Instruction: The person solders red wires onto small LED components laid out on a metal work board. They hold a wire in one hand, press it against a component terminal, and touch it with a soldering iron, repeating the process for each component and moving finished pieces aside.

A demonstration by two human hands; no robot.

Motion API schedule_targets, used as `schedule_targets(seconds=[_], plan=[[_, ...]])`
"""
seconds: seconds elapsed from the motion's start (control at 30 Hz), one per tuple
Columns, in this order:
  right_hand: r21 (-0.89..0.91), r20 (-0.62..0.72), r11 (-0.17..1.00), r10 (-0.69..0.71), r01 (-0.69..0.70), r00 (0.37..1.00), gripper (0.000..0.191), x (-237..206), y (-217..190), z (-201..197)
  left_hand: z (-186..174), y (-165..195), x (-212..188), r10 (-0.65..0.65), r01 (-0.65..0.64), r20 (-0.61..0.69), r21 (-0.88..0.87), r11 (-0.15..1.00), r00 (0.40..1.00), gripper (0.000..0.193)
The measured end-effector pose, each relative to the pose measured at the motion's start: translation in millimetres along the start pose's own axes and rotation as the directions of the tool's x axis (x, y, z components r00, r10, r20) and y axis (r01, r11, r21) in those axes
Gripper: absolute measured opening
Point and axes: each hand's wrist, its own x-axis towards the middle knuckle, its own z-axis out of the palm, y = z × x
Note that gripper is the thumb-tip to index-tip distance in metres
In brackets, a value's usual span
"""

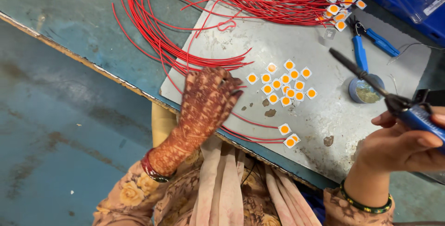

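Down on the worn blue-grey workbench (69,17) lies a grey metal sheet (296,128), its near-left corner just above the person's lap. The left hand (206,103), patterned with henna, rests palm down at that near-left corner with its fingers spread loosely and gripping nothing; the fingertips touch the ends of the red wires (185,45), which fan from the bench's far edge across the sheet's left side. Just to the right of those fingertips sits a cluster of small white square chips with orange centres (283,84), packed close together in the middle of the sheet. Three more such chips (288,135) lie apart near the sheet's front edge, beside a thin red wire. A second pile of chips (340,1) sits at the sheet's far edge, attached to wire ends. The right hand (401,145) is held above the near-right part of the sheet, closed around the blue handle of a soldering iron (371,80), whose dark tip points up and left over the sheet. Under the iron's shaft stands a small round tin (366,91), and blue-handled pliers (364,47) lie beside it toward the far-right corner. A blue tray (417,13) occupies the bench's far-right corner.
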Motion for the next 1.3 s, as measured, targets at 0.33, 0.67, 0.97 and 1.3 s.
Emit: schedule_targets(seconds=[0.33,0.67,0.97,1.3], plan=[[-0.056,0.08,0.992,-0.104,0.108,0.991,0.055,8,-12,24,13,-3,14,0.15,-0.153,0.028,0.147,0.977,0.988,0.021],[-0.071,0.109,0.988,-0.127,0.135,0.986,0.064,12,-26,42,26,5,17,0.263,-0.258,0.088,-0.065,0.964,0.961,0.025],[-0.077,0.146,0.989,-0.111,0.123,0.983,0.06,10,-23,40,17,-2,16,0.251,-0.238,0.031,-0.227,0.945,0.968,0.036],[-0.019,0.202,0.991,-0.129,0.136,0.971,0.06,17,-29,53,16,13,18,0.134,-0.098,0.089,-0.327,0.94,0.987,0.017]])
